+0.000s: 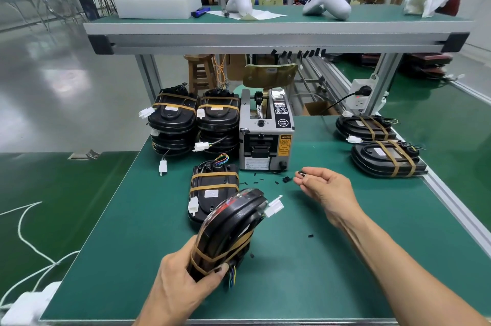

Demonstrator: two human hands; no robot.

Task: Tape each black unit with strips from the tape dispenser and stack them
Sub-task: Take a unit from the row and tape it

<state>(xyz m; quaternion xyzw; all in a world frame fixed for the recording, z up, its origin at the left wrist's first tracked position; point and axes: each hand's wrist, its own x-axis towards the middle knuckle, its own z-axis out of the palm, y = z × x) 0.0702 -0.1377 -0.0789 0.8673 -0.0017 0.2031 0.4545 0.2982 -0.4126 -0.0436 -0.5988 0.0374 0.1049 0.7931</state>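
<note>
1. Black, hard plastic: the unit (228, 230) in the head view looks rigid, glossy and probably slippery. The left hand (183, 280) grips its banded lower end, tilted above the green surface (332, 259).
2. Right hand (326, 187) pinches a small black tape strip (301, 173) near the tape dispenser (265, 131).
3. Counted: one unit held, one lying flat (214, 192), two stacks (196, 123) behind, two units (382, 145) at the right.
</note>
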